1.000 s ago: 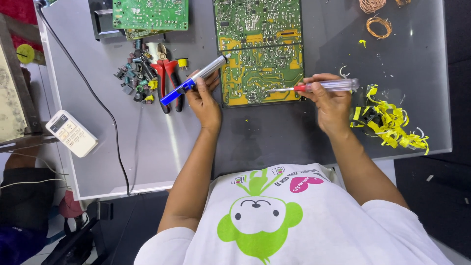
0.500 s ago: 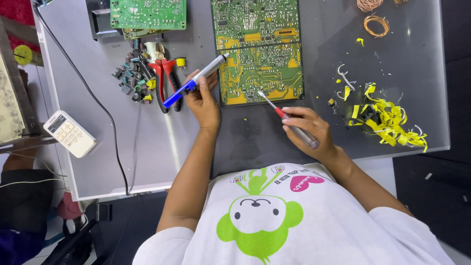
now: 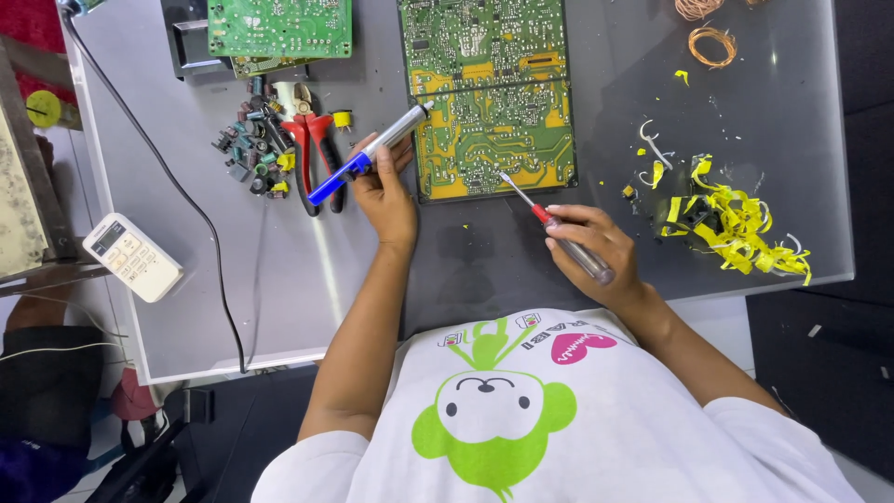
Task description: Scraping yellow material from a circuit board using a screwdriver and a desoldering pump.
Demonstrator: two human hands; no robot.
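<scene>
A large green and yellow circuit board [image 3: 489,93] lies solder side up at the back middle of the grey table [image 3: 307,289]. My left hand [image 3: 389,197] rests at the board's left edge and grips a blue and silver desoldering pump [image 3: 368,156], whose tip points at the board's left side. My right hand [image 3: 598,247] sits just in front of the board, closed around a screwdriver-like tool [image 3: 551,222] with a red collar and clear handle. Its metal tip reaches the board's lower right edge.
Red-handled pliers [image 3: 312,149] and a pile of small electronic parts [image 3: 250,149] lie left of my left hand. A second green board [image 3: 279,26] is at back left. Yellow tape scraps [image 3: 731,222], copper wire coils [image 3: 712,42], a white remote [image 3: 130,257] and a black cable [image 3: 177,191] are also here.
My right hand has pulled back from the board's right side toward my body and turned the tool, so its tip now points up at the board's lower edge. The left hand has stayed put.
</scene>
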